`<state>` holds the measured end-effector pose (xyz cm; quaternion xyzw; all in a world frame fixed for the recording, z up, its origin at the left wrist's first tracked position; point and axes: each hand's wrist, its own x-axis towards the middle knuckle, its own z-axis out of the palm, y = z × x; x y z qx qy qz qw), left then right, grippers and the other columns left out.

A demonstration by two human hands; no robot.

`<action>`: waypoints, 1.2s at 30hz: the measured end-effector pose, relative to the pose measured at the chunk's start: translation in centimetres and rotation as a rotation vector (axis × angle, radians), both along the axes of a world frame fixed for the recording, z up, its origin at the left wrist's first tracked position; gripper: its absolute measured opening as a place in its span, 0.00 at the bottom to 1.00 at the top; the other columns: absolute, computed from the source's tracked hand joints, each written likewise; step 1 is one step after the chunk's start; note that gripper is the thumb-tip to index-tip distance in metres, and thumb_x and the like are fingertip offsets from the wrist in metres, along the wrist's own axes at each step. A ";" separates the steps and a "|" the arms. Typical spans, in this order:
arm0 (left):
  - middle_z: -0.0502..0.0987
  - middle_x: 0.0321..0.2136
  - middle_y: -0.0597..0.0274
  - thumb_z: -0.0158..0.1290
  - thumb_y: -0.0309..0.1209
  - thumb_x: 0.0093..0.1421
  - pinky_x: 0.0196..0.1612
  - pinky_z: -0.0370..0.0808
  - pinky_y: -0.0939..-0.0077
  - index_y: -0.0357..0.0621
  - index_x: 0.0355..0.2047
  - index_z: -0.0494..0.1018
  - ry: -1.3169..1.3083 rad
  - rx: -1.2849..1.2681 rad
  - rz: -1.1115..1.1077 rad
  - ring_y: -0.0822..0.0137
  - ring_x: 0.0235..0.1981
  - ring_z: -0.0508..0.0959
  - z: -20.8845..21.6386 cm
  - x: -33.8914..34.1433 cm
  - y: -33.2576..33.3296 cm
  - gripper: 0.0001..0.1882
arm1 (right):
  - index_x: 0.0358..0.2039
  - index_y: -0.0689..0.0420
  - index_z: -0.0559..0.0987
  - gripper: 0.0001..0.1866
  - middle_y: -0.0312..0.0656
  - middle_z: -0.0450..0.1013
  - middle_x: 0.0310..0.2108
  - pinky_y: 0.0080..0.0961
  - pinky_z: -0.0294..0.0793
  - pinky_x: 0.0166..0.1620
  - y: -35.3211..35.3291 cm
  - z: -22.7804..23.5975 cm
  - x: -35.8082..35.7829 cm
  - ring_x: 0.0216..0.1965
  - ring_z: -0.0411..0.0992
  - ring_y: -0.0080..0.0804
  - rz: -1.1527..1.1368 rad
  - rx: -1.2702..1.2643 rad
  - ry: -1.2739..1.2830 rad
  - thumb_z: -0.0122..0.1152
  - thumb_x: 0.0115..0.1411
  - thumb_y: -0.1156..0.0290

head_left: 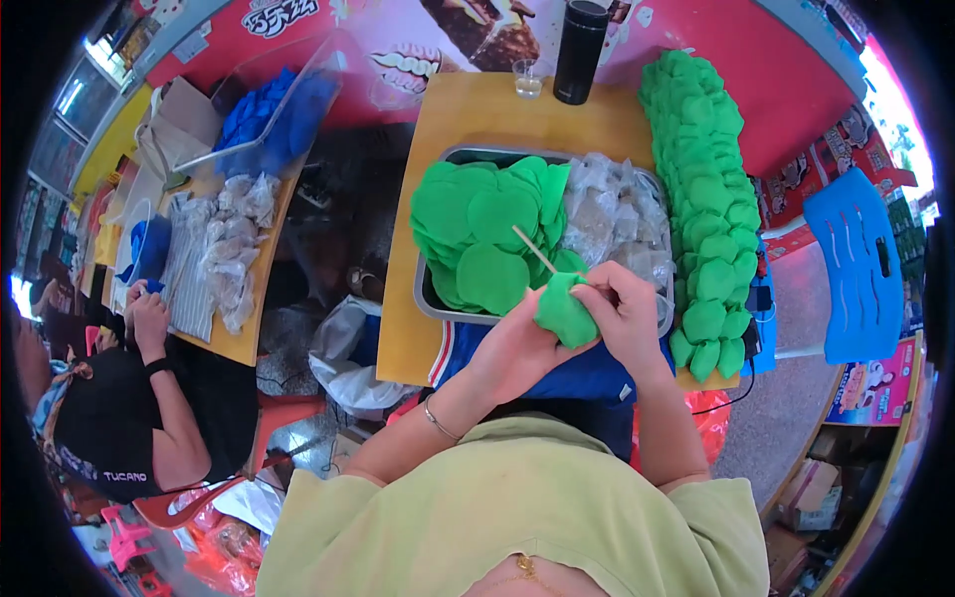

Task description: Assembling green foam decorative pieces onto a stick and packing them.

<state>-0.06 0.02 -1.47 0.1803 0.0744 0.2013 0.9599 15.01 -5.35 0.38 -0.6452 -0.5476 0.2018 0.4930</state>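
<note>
Both my hands meet over the near edge of a metal tray (426, 298). Cupped in my left hand (515, 348) is a bunched piece of green fabric (565, 316), with a thin pale stick (534, 249) jutting from its top toward the far left. The fingers of my right hand (629, 310) are closed in a pinch on the fabric's right side. Behind them in the tray lies a heap of flat round green fabric pieces (497, 209). Small items in clear plastic bags (607, 214) fill the tray's right part.
A long row of layered green pieces (704, 189) runs along the table's right side. A black tumbler (582, 50) and clear cup (528, 80) stand at the back. Leftward, a co-worker (129, 418) sits at another table holding blue material. A blue chair (854, 264) is at right.
</note>
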 end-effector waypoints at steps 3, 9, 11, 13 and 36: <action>0.66 0.50 0.61 0.45 0.35 0.63 0.52 0.70 0.66 0.41 0.56 0.57 0.171 0.152 0.044 0.68 0.51 0.68 -0.5 0.5 -0.3 0.23 | 0.29 0.61 0.74 0.06 0.36 0.65 0.16 0.19 0.60 0.23 -0.6 -0.4 0.8 0.19 0.60 0.18 -0.026 -0.032 0.087 0.61 0.51 0.74; 0.71 0.42 0.64 0.49 0.25 0.60 0.44 0.74 0.76 0.40 0.51 0.63 0.393 0.346 0.159 0.73 0.43 0.72 -1.6 0.9 -1.0 0.18 | 0.29 0.60 0.74 0.07 0.35 0.65 0.16 0.20 0.60 0.22 -1.3 -0.4 1.2 0.17 0.60 0.19 0.022 -0.146 0.155 0.61 0.52 0.71; 0.71 0.40 0.65 0.49 0.24 0.60 0.42 0.73 0.79 0.39 0.49 0.64 0.410 0.462 0.185 0.76 0.41 0.72 -1.2 1.4 -1.3 0.17 | 0.27 0.61 0.74 0.04 0.35 0.67 0.21 0.16 0.60 0.23 -1.5 0.0 1.2 0.20 0.62 0.18 -0.023 -0.028 0.066 0.59 0.52 0.77; 0.71 0.39 0.66 0.50 0.23 0.59 0.42 0.72 0.81 0.38 0.48 0.65 0.386 0.489 0.179 0.77 0.40 0.71 -1.2 1.9 -1.3 0.16 | 0.26 0.61 0.75 0.04 0.36 0.68 0.23 0.16 0.61 0.24 -1.7 -0.3 1.5 0.20 0.63 0.20 -0.044 0.010 0.113 0.61 0.51 0.76; 0.76 0.33 0.60 0.48 0.21 0.59 0.43 0.71 0.79 0.36 0.40 0.70 0.488 0.740 0.281 0.71 0.38 0.76 -2.4 -0.3 4.2 0.08 | 0.28 0.64 0.76 0.07 0.34 0.72 0.21 0.19 0.66 0.29 3.0 7.7 29.0 0.24 0.66 0.16 -0.349 0.040 -0.254 0.59 0.54 0.72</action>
